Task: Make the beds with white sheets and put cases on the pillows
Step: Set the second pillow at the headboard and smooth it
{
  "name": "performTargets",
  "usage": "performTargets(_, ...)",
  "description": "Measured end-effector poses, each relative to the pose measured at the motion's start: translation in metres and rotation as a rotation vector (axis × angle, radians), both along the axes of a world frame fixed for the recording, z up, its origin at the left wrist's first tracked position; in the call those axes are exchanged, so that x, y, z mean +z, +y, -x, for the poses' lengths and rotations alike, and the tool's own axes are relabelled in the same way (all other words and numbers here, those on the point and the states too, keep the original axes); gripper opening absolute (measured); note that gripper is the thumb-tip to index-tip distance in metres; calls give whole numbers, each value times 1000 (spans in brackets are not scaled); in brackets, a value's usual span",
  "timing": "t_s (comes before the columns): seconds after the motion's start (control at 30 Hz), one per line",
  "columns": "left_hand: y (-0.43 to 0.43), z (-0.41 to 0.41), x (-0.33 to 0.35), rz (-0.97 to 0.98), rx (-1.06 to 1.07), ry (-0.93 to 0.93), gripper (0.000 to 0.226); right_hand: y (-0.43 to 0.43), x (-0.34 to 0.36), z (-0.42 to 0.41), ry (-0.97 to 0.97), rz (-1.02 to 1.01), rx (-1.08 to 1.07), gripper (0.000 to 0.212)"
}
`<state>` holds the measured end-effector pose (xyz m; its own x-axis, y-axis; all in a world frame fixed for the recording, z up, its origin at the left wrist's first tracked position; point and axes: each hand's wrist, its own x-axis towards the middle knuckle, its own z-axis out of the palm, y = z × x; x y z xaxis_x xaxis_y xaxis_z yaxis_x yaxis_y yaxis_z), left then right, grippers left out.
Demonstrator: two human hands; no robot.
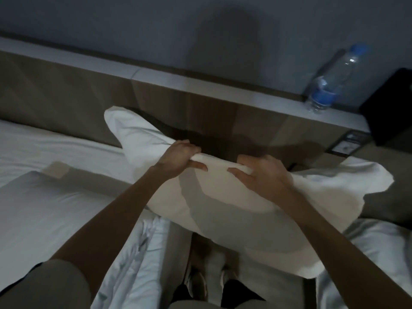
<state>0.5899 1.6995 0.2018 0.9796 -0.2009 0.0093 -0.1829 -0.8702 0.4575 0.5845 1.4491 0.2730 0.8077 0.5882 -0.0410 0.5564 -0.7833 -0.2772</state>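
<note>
Left hand [178, 158] and right hand [264, 175], fingers curled, both grip the top edge of a plump white fabric pillow [234, 210], held up over the gap between two white-sheeted beds [44, 210], near the wooden headboard [200, 112]. Clear plastic water bottle [332, 81] stands on the ledge.

the blue label on the water bottle [323, 95] is too blurred to read

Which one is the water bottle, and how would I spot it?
Find the long wooden headboard. Follow the pale ledge along its top to the right. The water bottle stands there, clear with a blue cap and label, beside a black object.
</note>
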Motion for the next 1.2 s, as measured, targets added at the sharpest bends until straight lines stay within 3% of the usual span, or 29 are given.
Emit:
performTargets(0.27, -109, 47, 7, 8, -107, 15, 39, -107, 3, 78, -79, -92, -226, 25)
performTargets(0.5, -210, 136, 5, 64, -76, 23, 40, -207, -11, 164, 35, -205, -348, 26)
performTargets(0.6, -250, 181, 7, 39, -56, 0, 40, -247, -15, 196, 77, -141, -362, 26)
performTargets(0.87, -315, 292, 13, -162, 62, 52, 56, -311, -23, 271, 130, -125, -284, 37)
performTargets(1.03, -297, 359, 6, -202, 170, 139, 61, -289, -34, 315, 39, -136, -133, 30)
performTargets(1.2, -246, 445, 13, -261, 337, 125, 79, -232, -45, 356, 138, -292, 53, 42)
